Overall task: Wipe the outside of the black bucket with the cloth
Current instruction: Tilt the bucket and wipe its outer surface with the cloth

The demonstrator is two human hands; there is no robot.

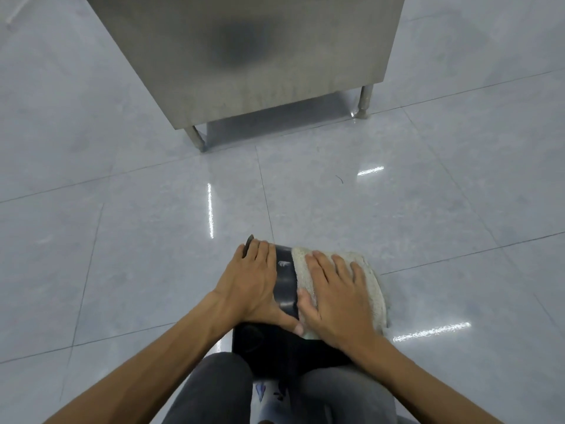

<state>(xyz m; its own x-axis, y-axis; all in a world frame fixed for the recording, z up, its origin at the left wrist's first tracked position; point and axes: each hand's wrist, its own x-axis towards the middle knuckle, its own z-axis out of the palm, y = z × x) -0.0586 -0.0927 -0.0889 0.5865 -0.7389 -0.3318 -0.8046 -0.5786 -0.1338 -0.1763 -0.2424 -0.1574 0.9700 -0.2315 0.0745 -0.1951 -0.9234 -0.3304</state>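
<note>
Pressing the cloth (371,289) against the black bucket (286,280), the right hand (336,295) lies spread; at its 9 o'clock the left hand (253,283), fingers together, rests on the black bucket, apparently sideways on the floor (153,240).

One head-worn wide-angle view looks forward and steeply down. The left hand (250,283) and right hand (334,290) lie close below it; the steel cabinet (244,62) stands farther ahead.

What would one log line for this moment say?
step: wiping outside | left hand: rests on black bucket | right hand: presses cloth flat on black bucket
</note>
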